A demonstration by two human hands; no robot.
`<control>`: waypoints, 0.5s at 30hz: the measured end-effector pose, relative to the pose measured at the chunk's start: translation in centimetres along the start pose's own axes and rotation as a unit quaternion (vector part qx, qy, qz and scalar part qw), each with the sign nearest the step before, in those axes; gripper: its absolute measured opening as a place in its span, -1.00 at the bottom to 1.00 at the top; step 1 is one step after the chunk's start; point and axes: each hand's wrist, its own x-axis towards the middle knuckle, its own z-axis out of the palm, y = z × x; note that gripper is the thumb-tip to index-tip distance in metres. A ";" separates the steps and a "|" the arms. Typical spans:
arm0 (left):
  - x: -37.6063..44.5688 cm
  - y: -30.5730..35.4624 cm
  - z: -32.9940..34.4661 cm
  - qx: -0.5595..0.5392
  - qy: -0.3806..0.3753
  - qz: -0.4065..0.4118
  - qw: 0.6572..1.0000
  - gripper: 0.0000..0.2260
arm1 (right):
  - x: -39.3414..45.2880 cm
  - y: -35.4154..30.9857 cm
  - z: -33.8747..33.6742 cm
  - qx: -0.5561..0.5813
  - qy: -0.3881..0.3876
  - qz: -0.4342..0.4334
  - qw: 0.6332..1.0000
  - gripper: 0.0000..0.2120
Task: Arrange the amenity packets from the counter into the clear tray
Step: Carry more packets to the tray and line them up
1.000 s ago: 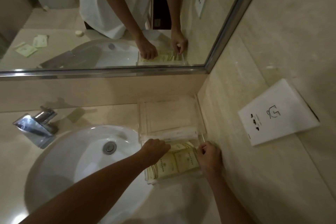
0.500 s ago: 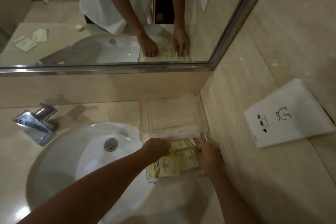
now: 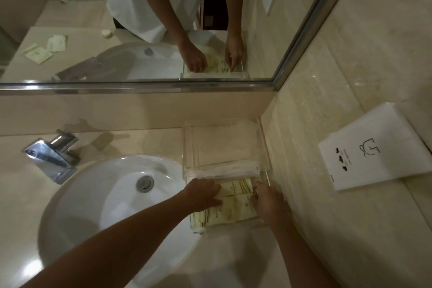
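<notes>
A clear tray [image 3: 263, 138] stands on the counter in the corner by the right wall. Its near half holds pale yellow amenity packets [image 3: 236, 210] lying flat and overlapping. A long white wrapped item [image 3: 224, 169] lies across the tray's middle, and the far half shows only bare bottom. My left hand [image 3: 204, 194] rests knuckles-up on the packets' left side, fingers pressing them. My right hand [image 3: 268, 203] presses the packets' right edge against the tray wall. Whether either hand pinches a packet is hidden. In the mirror, a few loose packets [image 3: 44, 48] lie on the counter's far left.
A white round basin [image 3: 98, 203] with a chrome drain sits left of the tray, with a chrome tap [image 3: 52, 156] behind it. A white paper bag [image 3: 378, 152] hangs on the right wall. The mirror [image 3: 140, 21] runs above the backsplash.
Both hands stayed on the packets in the tray. The right hand slid slightly nearer along the packets' right edge, and the view tilted a little.
</notes>
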 end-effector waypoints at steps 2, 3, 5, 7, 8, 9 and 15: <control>-0.3 -0.1 0.2 0.027 -0.002 0.019 0.999 -0.53 | -0.2 -0.1 -0.1 0.019 -0.006 -0.006 1.000 -0.67; -0.5 -0.2 0.3 0.043 -0.004 0.024 0.999 -0.51 | -0.2 0.0 -0.1 0.026 -0.017 -0.010 0.999 -0.63; -0.7 -0.3 0.2 0.077 -0.006 0.035 0.996 -0.52 | 0.0 0.2 0.0 0.033 -0.047 -0.015 0.998 -0.58; -0.8 -0.1 0.0 0.116 -0.008 0.047 0.992 -0.52 | 0.1 0.6 -0.1 0.042 -0.077 -0.012 0.996 -0.54; -0.9 0.0 0.0 0.134 -0.010 0.053 0.990 -0.53 | 0.2 0.7 -0.2 0.046 -0.087 -0.011 0.995 -0.52; -1.0 0.1 0.0 0.146 -0.012 0.057 0.988 -0.53 | 0.2 0.8 -0.2 0.046 -0.095 -0.008 0.994 -0.51; -1.8 0.3 -0.2 0.114 -0.028 0.041 0.992 -0.59 | 0.3 0.8 -0.2 0.041 -0.118 -0.018 0.992 -0.55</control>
